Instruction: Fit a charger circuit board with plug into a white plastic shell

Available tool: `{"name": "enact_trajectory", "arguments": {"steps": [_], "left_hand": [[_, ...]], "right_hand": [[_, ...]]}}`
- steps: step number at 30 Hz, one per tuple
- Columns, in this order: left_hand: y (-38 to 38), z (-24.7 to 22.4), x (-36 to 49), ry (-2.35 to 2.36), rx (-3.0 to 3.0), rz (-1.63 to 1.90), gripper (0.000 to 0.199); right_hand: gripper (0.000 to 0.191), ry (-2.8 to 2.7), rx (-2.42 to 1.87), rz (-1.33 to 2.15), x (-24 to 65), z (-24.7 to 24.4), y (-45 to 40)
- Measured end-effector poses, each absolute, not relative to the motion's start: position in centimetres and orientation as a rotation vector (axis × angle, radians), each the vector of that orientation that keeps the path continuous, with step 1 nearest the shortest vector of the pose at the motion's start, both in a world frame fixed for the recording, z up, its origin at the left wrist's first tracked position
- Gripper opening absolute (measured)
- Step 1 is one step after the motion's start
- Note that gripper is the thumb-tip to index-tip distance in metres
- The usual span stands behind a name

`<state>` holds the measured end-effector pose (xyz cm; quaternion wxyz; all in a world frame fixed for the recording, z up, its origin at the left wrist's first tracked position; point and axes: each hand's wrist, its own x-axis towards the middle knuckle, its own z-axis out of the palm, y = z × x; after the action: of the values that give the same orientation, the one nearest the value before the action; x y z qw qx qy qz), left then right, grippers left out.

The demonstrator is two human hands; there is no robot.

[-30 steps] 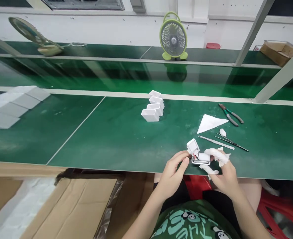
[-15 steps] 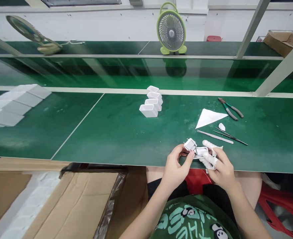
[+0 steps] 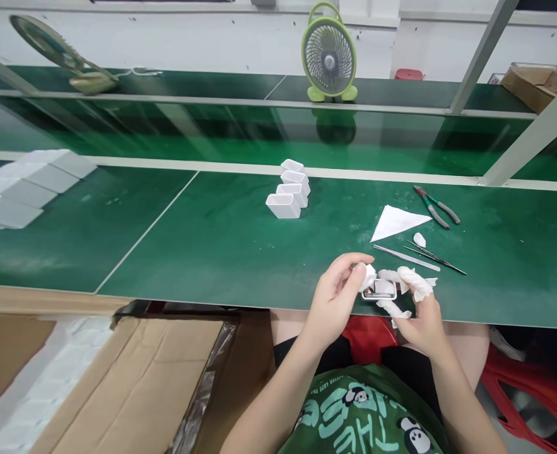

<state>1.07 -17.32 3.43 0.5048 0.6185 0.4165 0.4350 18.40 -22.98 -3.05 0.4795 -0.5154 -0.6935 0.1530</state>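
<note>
Head view: from far off, I see the left hand pinching a small white block just beside the white case. The right hand grips the case by the green table's edge. Its finger wraps could slip, dropping it.

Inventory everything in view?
Casing: 1, white, near edge
Block: 1, white, beside casing
Open cases: 4, white, middle
Other cases: several, white, left
Triangle: 1, white, right
Pliers: 1, green/grey, beside triangle
Thin tools: 2, metallic, below triangle
Lump: 1, white, beside tools
Bench: 1, green, centre
Shelf: 1, green, back
Fan: 1, green, back
Round stand: 1, beige, back left
Box: 1, brown, back right
Cartons: count unclear, brown, lower left
Seating: count unclear, red, below
Left hand: 1, at block
Right hand: 1, white finger coverings, at casing
</note>
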Motion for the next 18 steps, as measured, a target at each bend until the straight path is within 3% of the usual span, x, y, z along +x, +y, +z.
{"name": "enact_trajectory", "arguments": {"steps": [5,12,18], "left_hand": [[-18.5,3.3,1.0,0.884,1.793,1.132,0.018],[-19.0,1.8,0.4,0.865,2.226,1.27,0.044],[-18.8,1.8,1.5,1.051,2.13,1.166,0.057]], "right_hand": [[0.055,-1.719,-1.225,0.271,18.4,-2.5,-23.0],[0.052,-1.716,-1.246,0.301,18.4,-2.5,-23.0],[0.043,-1.755,-1.247,0.31,18.7,-2.3,-22.9]]}}
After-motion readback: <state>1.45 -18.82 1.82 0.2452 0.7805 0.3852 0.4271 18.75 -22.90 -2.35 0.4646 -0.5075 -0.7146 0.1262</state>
